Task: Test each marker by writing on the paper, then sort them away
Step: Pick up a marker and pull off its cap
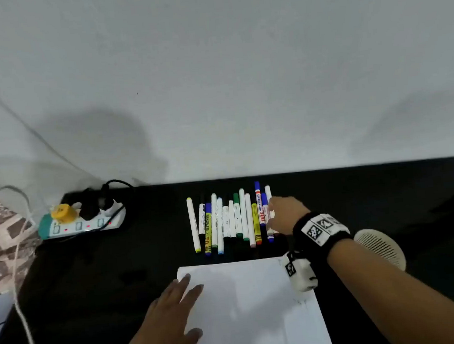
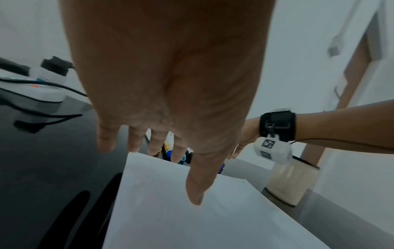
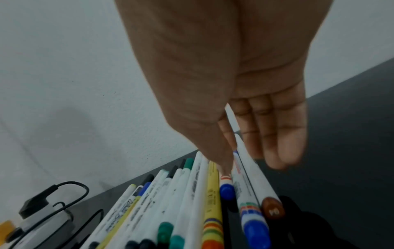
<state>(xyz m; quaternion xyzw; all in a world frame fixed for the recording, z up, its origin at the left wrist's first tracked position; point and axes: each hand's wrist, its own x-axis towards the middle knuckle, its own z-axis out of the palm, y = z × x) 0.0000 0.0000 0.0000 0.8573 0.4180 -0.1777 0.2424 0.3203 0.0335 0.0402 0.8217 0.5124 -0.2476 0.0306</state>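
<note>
Several markers (image 1: 224, 221) lie side by side in a row on the black table (image 1: 385, 192), beyond a white sheet of paper (image 1: 244, 306). My left hand (image 1: 186, 286) rests flat on the paper's left part, fingers straight and spread (image 2: 157, 168). My right hand (image 1: 271, 214) reaches over the row's right end. In the right wrist view its thumb tip touches a blue-capped marker (image 3: 226, 188). A white marker with a brown end (image 3: 255, 178) lies between the thumb and the straight fingers of that hand (image 3: 251, 166). Nothing is lifted.
A cream ribbed cup (image 1: 381, 244) stands right of the paper, under my right forearm. A power strip (image 1: 80, 224) with plugs and cables sits at the table's back left. A white wall (image 1: 214, 91) closes off the back edge.
</note>
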